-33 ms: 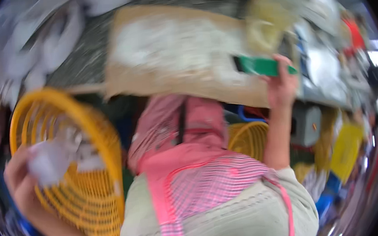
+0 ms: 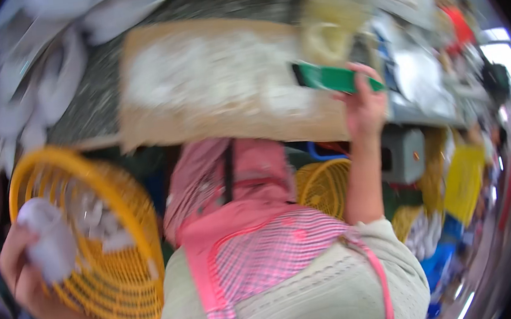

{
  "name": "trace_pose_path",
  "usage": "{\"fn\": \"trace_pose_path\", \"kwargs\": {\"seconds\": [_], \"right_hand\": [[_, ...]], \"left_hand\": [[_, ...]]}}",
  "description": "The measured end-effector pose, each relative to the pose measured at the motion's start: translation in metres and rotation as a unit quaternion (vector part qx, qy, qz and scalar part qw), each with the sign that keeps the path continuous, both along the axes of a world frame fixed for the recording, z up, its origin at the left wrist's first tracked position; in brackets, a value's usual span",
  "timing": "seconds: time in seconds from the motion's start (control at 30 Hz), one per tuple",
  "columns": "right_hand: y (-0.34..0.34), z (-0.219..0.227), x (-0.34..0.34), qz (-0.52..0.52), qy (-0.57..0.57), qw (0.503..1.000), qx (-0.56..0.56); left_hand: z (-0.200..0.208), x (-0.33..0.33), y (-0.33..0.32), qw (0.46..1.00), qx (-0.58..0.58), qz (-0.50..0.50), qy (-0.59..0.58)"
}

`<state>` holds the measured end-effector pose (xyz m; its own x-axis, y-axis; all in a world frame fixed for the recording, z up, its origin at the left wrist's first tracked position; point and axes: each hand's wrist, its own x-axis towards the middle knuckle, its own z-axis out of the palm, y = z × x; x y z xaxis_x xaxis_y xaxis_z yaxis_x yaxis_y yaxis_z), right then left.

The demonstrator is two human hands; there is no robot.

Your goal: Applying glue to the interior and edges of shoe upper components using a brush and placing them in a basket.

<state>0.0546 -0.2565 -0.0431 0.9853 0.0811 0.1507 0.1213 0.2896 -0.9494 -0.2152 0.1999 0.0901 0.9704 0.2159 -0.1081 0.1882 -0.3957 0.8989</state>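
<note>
My left hand (image 2: 20, 271) grips a white lump (image 2: 48, 241) against the rim of a yellow plastic basket (image 2: 102, 260) that holds more white pieces. The picture is blurred, so I cannot tell what the lump is made of. My right hand (image 2: 364, 106) is raised and closed on a flat green tool (image 2: 334, 78) at the right edge of a wooden board (image 2: 217, 83) dusted white. A pink checked apron (image 2: 264, 245) over a cream top fills the lower middle.
A second yellow basket (image 2: 323, 187) sits below the board by my right forearm. A grey box (image 2: 406, 154) and a yellow crate (image 2: 464, 182) stand at the right. White cloth-like shapes (image 2: 50, 68) lie at the upper left.
</note>
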Motion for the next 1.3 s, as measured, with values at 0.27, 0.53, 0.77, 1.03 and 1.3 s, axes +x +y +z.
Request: {"fn": "trace_pose_path", "kwargs": {"seconds": [0.27,0.53,0.77,1.03,1.3], "right_hand": [[-0.034,0.048,0.007,-0.162,-0.170,0.943,-0.237],[-0.037,0.044,0.037,-0.180,-0.249,0.907,-0.290],[-0.092,0.029,0.011,-0.158,-0.184,0.947,-0.211],[-0.015,0.019,-0.001,0.142,-0.119,0.963,-0.196],[-0.009,0.036,0.015,0.310,-0.186,0.882,-0.301]], "left_hand": [[0.037,0.101,-0.085,0.960,0.149,-0.115,-0.208],[-0.014,0.236,-0.182,0.819,0.209,-0.480,-0.234],[-0.058,0.219,-0.179,0.870,0.283,-0.353,-0.198],[-0.103,0.212,-0.200,0.813,0.367,-0.413,-0.184],[-0.101,0.212,-0.199,0.835,0.340,-0.411,-0.133]]}}
